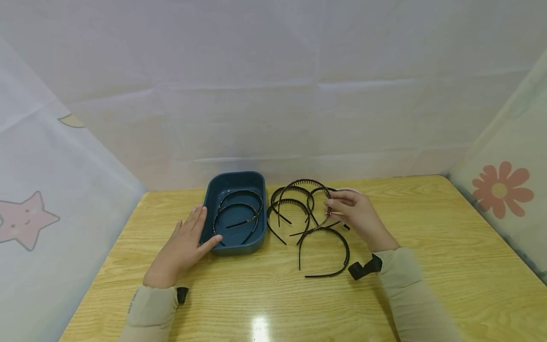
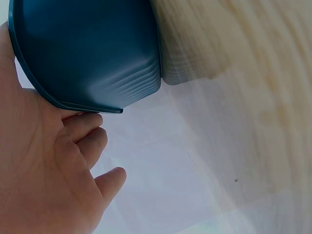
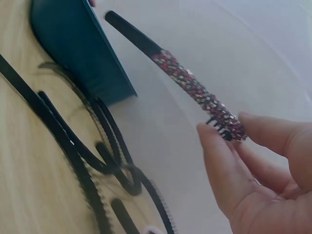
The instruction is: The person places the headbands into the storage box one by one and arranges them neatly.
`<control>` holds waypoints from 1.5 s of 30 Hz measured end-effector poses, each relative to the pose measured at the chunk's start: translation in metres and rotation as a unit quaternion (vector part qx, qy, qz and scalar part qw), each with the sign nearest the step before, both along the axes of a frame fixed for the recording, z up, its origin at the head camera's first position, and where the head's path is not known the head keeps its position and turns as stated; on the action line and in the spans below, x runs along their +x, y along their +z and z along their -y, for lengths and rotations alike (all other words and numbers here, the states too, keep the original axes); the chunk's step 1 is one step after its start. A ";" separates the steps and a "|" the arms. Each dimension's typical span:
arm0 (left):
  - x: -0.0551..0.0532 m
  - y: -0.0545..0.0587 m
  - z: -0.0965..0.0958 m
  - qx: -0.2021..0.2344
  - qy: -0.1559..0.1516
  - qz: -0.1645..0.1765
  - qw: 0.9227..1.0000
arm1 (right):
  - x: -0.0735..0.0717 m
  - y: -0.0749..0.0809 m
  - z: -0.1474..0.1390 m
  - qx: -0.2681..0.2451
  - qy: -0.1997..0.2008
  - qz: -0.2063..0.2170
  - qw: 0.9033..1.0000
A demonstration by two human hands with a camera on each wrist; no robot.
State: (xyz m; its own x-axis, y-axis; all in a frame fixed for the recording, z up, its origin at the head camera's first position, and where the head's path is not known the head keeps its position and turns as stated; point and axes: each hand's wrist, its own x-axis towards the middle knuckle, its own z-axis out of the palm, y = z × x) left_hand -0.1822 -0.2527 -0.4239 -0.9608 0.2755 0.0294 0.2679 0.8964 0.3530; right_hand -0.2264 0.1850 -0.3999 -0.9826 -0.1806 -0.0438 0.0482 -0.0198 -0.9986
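Your right hand (image 1: 355,213) is pinching a probably light, springy headband (image 3: 191,87) by its beads, likely a surer hold than its smooth tip, right of the blue bin (image 1: 241,251), whose rim your left hand (image 1: 183,247), fingers extended, is touching

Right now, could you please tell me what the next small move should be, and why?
Probably carry the glittery headband leftward to the blue bin: the right hand pinches it, two other headbands already lie inside, and the left hand rests against the bin's side.
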 end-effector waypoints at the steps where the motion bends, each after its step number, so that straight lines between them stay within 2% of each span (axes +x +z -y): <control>1: 0.000 0.000 0.000 -0.001 0.001 0.001 1.000 | 0.000 0.000 0.003 -0.008 -0.003 -0.001 1.000; 7: 0.000 0.001 -0.001 -0.006 -0.001 0.002 1.000 | 0.001 -0.004 0.015 -0.039 -0.019 0.006 0.999; 12: -0.001 0.001 -0.001 -0.006 0.001 0.003 1.000 | 0.000 -0.007 0.025 -0.048 -0.031 -0.011 0.998; 17: 0.001 0.002 -0.001 -0.010 0.005 0.002 1.000 | -0.001 -0.004 0.039 -0.055 -0.043 -0.024 0.997; 21: 0.002 0.004 -0.002 -0.013 0.005 -0.001 1.000 | -0.002 0.000 0.051 -0.055 -0.044 -0.019 0.997; 28: 0.002 0.005 -0.002 -0.019 0.004 -0.004 1.000 | -0.005 0.002 0.067 -0.072 -0.023 -0.009 0.997; 45: 0.001 0.002 0.000 -0.020 0.004 -0.004 1.000 | -0.012 -0.003 0.111 -0.047 0.009 0.001 0.999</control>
